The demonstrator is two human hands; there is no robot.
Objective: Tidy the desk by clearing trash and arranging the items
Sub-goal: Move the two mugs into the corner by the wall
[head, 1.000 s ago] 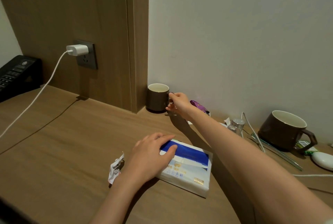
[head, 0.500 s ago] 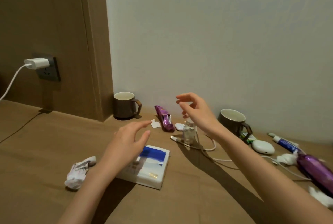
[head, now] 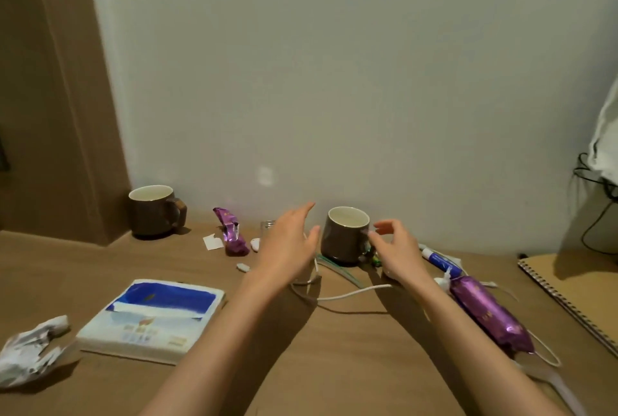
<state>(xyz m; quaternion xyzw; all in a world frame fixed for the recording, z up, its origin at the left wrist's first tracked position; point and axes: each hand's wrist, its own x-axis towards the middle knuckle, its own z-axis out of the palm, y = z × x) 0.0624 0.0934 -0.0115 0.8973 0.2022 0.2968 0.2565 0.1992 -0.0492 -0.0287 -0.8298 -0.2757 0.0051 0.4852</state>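
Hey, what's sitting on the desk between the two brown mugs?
In the head view, between the left mug and the right mug lie a purple wrapper, a white paper scrap, a small clear jar and the left hand.

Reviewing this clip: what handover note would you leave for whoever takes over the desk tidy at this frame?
Left hand: open, empty, beside the left wall of the brown mug.
Right hand: fingers at that mug's handle; grip unclear.
Brown mug stands on the desk near the wall; corner mug sits by the wood panel.
Done: no trash visibly cleared.
Left: crumpled paper, open purple wrapper and paper scrap lie on the desk; tissue pack, white cable, purple packet and spiral notebook need arranging.
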